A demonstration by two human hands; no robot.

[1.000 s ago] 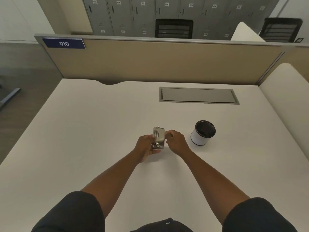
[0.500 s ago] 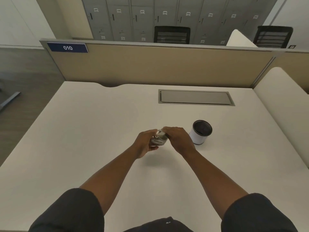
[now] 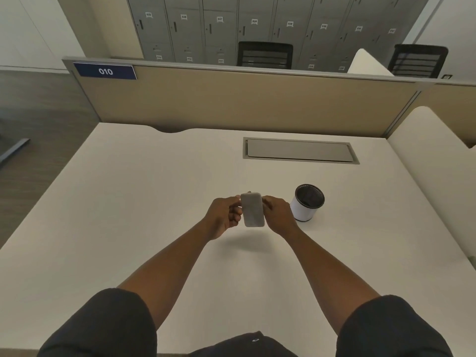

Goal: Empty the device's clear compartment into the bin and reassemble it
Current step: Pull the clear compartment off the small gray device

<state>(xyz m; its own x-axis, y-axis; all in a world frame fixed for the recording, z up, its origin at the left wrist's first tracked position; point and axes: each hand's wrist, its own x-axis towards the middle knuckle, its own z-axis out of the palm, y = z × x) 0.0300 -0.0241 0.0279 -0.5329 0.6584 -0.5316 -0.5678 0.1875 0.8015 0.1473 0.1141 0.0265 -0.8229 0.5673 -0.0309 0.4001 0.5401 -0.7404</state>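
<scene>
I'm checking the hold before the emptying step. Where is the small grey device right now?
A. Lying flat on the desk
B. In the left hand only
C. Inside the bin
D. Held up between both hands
D: the grey device is gripped between the left hand and right hand, above the desk, left of the bin.

A white tabletop (image 3: 134, 202) fills the lower view, with a grey cable-tray flap (image 3: 300, 150) set flush into it toward the far edge. Behind stands a tan divider panel (image 3: 244, 101) with a grey metal top rail — a blue plate (image 3: 105, 71) at its left end reads 010. Beyond it, a wall of grey lockers (image 3: 257, 24) carries small numbered tags, and two black mesh chair backs (image 3: 265, 54) rise above the rail. Grey wood-look floor (image 3: 33, 119) shows at left — light is soft and even.
</scene>
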